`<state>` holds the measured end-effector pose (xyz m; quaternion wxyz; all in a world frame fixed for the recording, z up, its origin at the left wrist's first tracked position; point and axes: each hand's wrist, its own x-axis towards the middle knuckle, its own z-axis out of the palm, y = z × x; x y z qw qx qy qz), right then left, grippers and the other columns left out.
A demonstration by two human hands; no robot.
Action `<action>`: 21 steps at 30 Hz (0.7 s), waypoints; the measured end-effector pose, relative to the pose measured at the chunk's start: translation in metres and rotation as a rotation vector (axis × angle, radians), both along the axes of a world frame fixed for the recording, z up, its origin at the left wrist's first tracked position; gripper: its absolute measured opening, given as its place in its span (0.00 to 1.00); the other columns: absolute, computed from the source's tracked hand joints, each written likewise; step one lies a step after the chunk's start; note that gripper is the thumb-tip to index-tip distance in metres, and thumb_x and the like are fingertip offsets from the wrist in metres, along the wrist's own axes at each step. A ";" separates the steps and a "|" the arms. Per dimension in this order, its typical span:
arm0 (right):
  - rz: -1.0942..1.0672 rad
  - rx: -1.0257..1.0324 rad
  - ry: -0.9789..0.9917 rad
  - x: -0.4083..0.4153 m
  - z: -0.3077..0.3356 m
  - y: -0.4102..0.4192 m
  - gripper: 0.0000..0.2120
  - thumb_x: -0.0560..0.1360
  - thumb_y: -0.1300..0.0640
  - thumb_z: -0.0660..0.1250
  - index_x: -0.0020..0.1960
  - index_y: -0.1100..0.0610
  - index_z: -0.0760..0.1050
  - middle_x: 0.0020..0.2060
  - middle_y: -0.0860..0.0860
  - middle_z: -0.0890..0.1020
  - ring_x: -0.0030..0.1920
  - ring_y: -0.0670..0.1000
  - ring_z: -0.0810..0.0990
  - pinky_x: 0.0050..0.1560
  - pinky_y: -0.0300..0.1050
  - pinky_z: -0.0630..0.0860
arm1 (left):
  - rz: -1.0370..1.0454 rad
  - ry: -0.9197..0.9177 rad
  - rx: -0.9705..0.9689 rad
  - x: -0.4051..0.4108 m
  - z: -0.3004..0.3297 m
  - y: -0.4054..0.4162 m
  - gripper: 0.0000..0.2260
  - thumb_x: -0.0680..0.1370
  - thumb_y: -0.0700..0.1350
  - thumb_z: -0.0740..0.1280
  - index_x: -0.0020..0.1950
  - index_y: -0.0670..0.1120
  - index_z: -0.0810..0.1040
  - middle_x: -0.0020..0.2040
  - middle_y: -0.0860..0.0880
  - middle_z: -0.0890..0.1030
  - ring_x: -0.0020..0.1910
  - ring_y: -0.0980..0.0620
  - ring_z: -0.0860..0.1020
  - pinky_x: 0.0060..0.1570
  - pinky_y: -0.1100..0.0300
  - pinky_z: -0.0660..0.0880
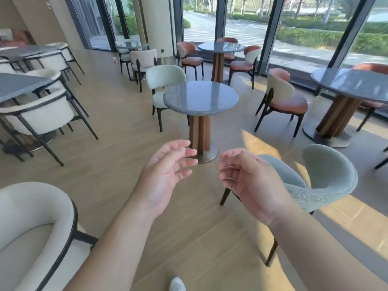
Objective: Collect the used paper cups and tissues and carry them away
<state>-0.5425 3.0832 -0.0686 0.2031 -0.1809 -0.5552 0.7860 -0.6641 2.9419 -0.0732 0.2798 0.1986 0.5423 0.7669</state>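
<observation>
Two empty hands, left hand (168,175) and right hand (247,181), are hovering loosely curled short of the round table (201,97); we are seeing no cups or tissues, risking a fruitless search.

Head view, forward-down, hands close; round table (201,98) ahead.

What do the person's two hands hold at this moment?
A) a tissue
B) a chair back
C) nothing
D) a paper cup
C: the left hand and the right hand hang in the air above the floor, fingers loosely curled, with nothing in them.
</observation>
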 end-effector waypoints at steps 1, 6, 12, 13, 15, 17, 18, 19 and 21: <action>-0.007 0.007 -0.001 -0.023 0.003 0.006 0.08 0.68 0.57 0.63 0.41 0.55 0.81 0.37 0.53 0.81 0.34 0.50 0.77 0.37 0.43 0.71 | -0.007 -0.002 0.006 -0.023 0.002 0.008 0.11 0.73 0.46 0.69 0.54 0.49 0.81 0.46 0.50 0.86 0.44 0.54 0.84 0.47 0.58 0.76; 0.014 0.058 0.028 -0.145 0.026 0.032 0.09 0.69 0.58 0.63 0.39 0.53 0.82 0.36 0.53 0.82 0.34 0.51 0.78 0.37 0.44 0.73 | 0.018 0.013 0.037 -0.144 0.016 0.028 0.09 0.73 0.46 0.69 0.53 0.49 0.81 0.46 0.50 0.86 0.44 0.54 0.84 0.45 0.60 0.77; 0.049 0.002 0.049 -0.258 0.021 0.058 0.07 0.70 0.58 0.63 0.42 0.55 0.80 0.36 0.53 0.81 0.34 0.51 0.78 0.37 0.43 0.73 | 0.047 0.016 0.050 -0.253 0.016 0.046 0.11 0.74 0.48 0.66 0.54 0.49 0.80 0.46 0.51 0.86 0.45 0.54 0.84 0.46 0.59 0.77; 0.054 -0.007 0.048 -0.275 0.019 0.065 0.07 0.71 0.59 0.63 0.43 0.56 0.80 0.36 0.54 0.81 0.34 0.51 0.77 0.37 0.44 0.72 | 0.050 0.013 0.045 -0.269 0.014 0.051 0.11 0.73 0.48 0.66 0.54 0.49 0.80 0.46 0.51 0.86 0.44 0.54 0.84 0.46 0.59 0.76; 0.066 -0.015 0.050 -0.312 0.015 0.081 0.07 0.74 0.61 0.62 0.45 0.58 0.79 0.37 0.54 0.81 0.35 0.52 0.77 0.37 0.45 0.72 | 0.073 0.014 0.026 -0.301 0.009 0.063 0.11 0.73 0.48 0.66 0.55 0.49 0.80 0.46 0.51 0.86 0.44 0.54 0.84 0.47 0.58 0.76; 0.096 -0.014 0.046 -0.350 0.009 0.098 0.08 0.75 0.61 0.61 0.47 0.58 0.78 0.38 0.54 0.81 0.35 0.52 0.78 0.37 0.44 0.73 | 0.110 0.014 0.008 -0.334 0.005 0.076 0.11 0.74 0.47 0.66 0.55 0.49 0.81 0.46 0.51 0.86 0.44 0.54 0.84 0.47 0.57 0.76; 0.117 -0.018 0.047 -0.370 0.005 0.107 0.08 0.75 0.60 0.60 0.47 0.57 0.79 0.38 0.54 0.82 0.36 0.51 0.78 0.37 0.43 0.74 | 0.127 0.011 0.000 -0.352 0.002 0.083 0.11 0.74 0.47 0.66 0.55 0.49 0.81 0.46 0.51 0.86 0.44 0.54 0.84 0.47 0.57 0.76; 0.135 -0.026 0.052 -0.390 0.001 0.118 0.08 0.75 0.59 0.60 0.47 0.57 0.79 0.38 0.53 0.82 0.36 0.51 0.79 0.37 0.43 0.74 | 0.141 0.010 -0.005 -0.370 -0.001 0.091 0.11 0.74 0.47 0.66 0.54 0.49 0.81 0.46 0.51 0.86 0.44 0.54 0.84 0.47 0.57 0.76; 0.161 -0.049 0.058 -0.431 -0.007 0.141 0.08 0.74 0.59 0.61 0.45 0.56 0.80 0.38 0.53 0.82 0.35 0.50 0.79 0.37 0.43 0.74 | 0.167 0.014 -0.016 -0.405 -0.005 0.111 0.10 0.74 0.47 0.66 0.54 0.50 0.81 0.46 0.51 0.86 0.44 0.54 0.84 0.47 0.57 0.76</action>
